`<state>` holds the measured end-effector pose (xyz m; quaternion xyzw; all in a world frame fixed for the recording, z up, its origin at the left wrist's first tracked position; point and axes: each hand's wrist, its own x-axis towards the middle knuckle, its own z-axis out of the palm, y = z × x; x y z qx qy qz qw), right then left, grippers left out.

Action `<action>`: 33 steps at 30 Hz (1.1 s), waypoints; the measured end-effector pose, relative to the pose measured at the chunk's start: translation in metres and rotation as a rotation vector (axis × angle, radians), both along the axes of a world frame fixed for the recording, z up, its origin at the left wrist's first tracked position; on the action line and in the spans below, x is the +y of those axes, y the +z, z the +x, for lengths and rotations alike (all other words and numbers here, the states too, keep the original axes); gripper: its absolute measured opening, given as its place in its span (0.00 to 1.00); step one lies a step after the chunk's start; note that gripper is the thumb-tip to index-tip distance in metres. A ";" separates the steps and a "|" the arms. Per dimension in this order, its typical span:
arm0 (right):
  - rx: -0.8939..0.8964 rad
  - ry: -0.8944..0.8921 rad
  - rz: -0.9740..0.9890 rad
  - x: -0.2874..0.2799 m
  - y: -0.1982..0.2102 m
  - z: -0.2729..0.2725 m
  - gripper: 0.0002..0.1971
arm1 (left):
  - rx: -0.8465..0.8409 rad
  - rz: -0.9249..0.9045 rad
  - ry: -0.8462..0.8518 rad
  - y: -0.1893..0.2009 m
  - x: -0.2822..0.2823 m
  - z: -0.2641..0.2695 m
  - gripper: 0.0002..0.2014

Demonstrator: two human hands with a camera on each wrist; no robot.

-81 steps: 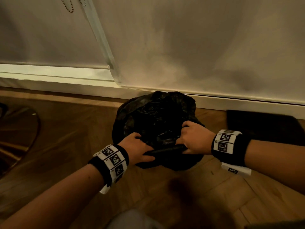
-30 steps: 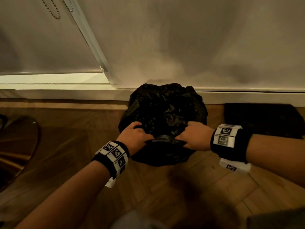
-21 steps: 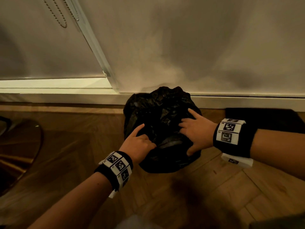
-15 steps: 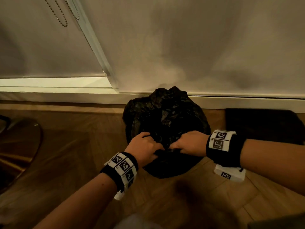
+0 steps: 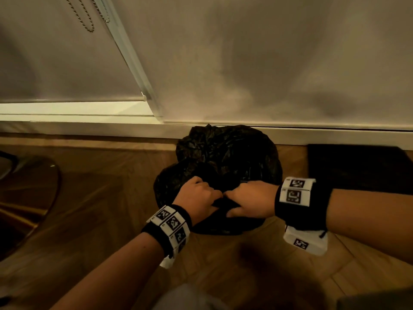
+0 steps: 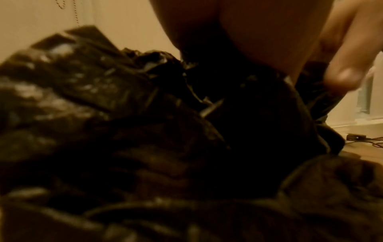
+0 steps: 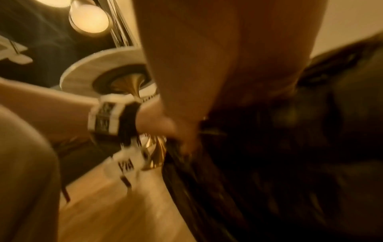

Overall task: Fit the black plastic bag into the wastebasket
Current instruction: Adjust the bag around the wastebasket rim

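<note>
A crinkled black plastic bag (image 5: 225,157) covers the wastebasket on the wooden floor by the wall; the basket itself is hidden under the plastic. My left hand (image 5: 196,199) and right hand (image 5: 250,202) sit side by side at the bag's near edge, fingers curled into the plastic, knuckles almost touching. In the left wrist view the bag (image 6: 124,131) fills the frame, and a fingertip of the right hand (image 6: 344,78) shows at the upper right. In the right wrist view the left hand (image 7: 170,129) digs into the dark bag (image 7: 290,155).
A white baseboard (image 5: 335,136) and wall run right behind the bag. A dark mat (image 5: 357,166) lies on the floor at the right. A round gold stand base (image 5: 26,198) sits at the left. A blind's bead chain (image 5: 87,19) hangs at the upper left.
Both hands let go of the rim, spread their fingers over the bag, then came together at its near edge and gripped the plastic again, now closer to each other.
</note>
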<state>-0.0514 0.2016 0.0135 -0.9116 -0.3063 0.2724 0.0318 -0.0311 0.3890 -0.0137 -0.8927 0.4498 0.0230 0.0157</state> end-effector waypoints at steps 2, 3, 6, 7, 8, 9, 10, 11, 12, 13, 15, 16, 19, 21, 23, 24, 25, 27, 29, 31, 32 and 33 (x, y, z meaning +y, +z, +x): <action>-0.026 -0.032 -0.004 0.000 -0.008 -0.004 0.18 | 0.008 -0.035 0.016 -0.001 0.007 0.002 0.14; -0.022 -0.047 0.004 -0.003 -0.011 -0.006 0.17 | 0.007 -0.029 0.033 -0.001 0.013 0.005 0.13; 0.023 -0.079 0.033 -0.009 -0.017 -0.008 0.17 | 0.012 -0.001 -0.006 -0.002 0.031 0.013 0.14; 0.022 -0.079 0.038 -0.009 -0.017 -0.009 0.17 | 0.058 -0.027 -0.023 -0.002 0.032 0.013 0.16; 0.020 -0.078 0.036 -0.009 -0.016 -0.009 0.17 | 0.129 -0.037 -0.020 0.002 0.032 0.012 0.20; 0.014 -0.075 0.037 -0.009 -0.015 -0.009 0.17 | 0.213 -0.029 0.006 0.005 0.032 0.012 0.25; 0.008 -0.074 0.035 -0.009 -0.015 -0.009 0.18 | 0.336 -0.041 0.060 0.009 0.033 0.010 0.29; 0.007 -0.069 0.028 -0.009 -0.014 -0.009 0.18 | 0.455 -0.095 0.134 0.015 0.031 0.009 0.33; 0.006 -0.063 0.016 -0.009 -0.014 -0.010 0.18 | 0.548 -0.201 0.223 0.021 0.027 0.007 0.37; -0.002 -0.053 0.008 -0.009 -0.014 -0.011 0.18 | 0.640 -0.318 0.328 0.023 0.024 0.006 0.42; -0.018 -0.041 0.018 -0.008 -0.012 -0.011 0.18 | 0.815 -0.448 0.513 0.024 0.016 0.010 0.50; -0.029 -0.032 0.027 -0.008 -0.012 -0.011 0.18 | 0.873 -0.469 0.562 0.021 0.014 0.013 0.53; -0.021 -0.016 0.061 -0.017 -0.012 -0.008 0.20 | 1.096 -0.598 0.652 0.013 0.017 0.022 0.54; 0.067 -0.041 0.146 -0.025 -0.009 -0.007 0.27 | 1.170 -0.601 0.681 0.010 0.026 0.027 0.56; 0.008 -0.142 0.262 -0.036 0.002 0.003 0.39 | 1.167 -0.629 0.702 0.013 0.031 0.030 0.60; -0.100 -0.246 0.341 -0.044 0.009 0.013 0.41 | 1.152 -0.664 0.727 0.015 0.032 0.035 0.59; -0.200 -0.377 0.412 -0.054 0.014 0.025 0.41 | 1.135 -0.707 0.774 0.018 0.030 0.041 0.55; -0.256 -0.616 0.442 -0.073 0.014 0.045 0.37 | 1.113 -0.779 0.839 0.021 0.023 0.052 0.48; -0.117 -0.747 0.425 -0.085 -0.001 0.051 0.34 | 1.096 -0.775 0.843 0.017 0.014 0.057 0.43; 0.052 -0.839 0.414 -0.083 -0.018 0.045 0.35 | 1.062 -0.650 0.813 0.009 0.009 0.053 0.37; 0.089 -0.866 0.400 -0.080 -0.021 0.042 0.36 | 1.054 -0.616 0.805 0.002 0.008 0.051 0.35; 0.089 -0.860 0.359 -0.078 -0.022 0.041 0.36 | 1.065 -0.608 0.819 -0.001 0.009 0.049 0.34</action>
